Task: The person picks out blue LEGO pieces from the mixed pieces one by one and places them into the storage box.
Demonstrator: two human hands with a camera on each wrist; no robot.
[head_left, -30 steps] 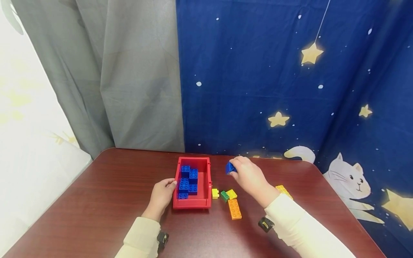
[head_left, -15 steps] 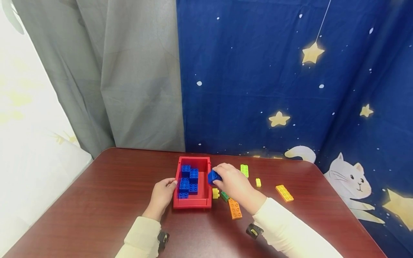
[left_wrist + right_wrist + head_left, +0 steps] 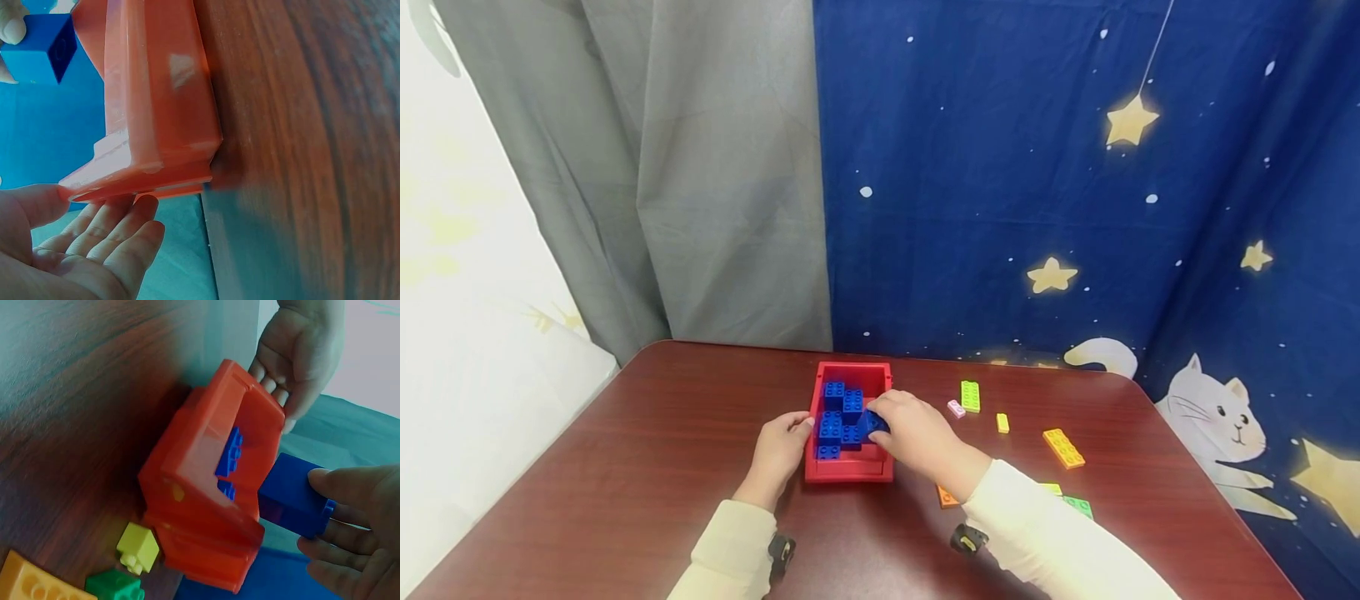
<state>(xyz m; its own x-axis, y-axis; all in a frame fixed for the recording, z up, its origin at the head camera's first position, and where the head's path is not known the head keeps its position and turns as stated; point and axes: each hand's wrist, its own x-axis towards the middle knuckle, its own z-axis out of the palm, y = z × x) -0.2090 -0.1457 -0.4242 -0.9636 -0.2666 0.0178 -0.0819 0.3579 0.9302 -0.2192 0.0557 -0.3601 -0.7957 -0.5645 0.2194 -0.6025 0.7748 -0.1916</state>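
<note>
A red open-topped plastic box [image 3: 850, 475] stands on the brown table, with several blue building bricks [image 3: 831, 427] inside along its left and middle. My left hand [image 3: 777, 458] pinches the box's left rim; in the left wrist view the thumb lies on top and the fingers underneath. Above the box's right side, my right hand [image 3: 921, 433] holds a blue building brick [image 3: 294, 490] between thumb and fingers. The right wrist view shows this brick at the box's rim, tilted; whether it touches cannot be told. Part of the box's right wall is hidden behind the right hand.
Right of the box lie a yellow brick [image 3: 137, 547], a green brick [image 3: 114, 585] and an orange brick [image 3: 37, 581]. Farther right are a lime brick [image 3: 970, 397], a pink brick [image 3: 956, 408], a small yellow brick [image 3: 1002, 423] and a yellow-orange brick [image 3: 1063, 448]. Curtains hang behind the table.
My right hand has carried the blue brick leftward from right of the box to over its inside. Bricks that the right arm covered now show. The left hand stays at the rim.
</note>
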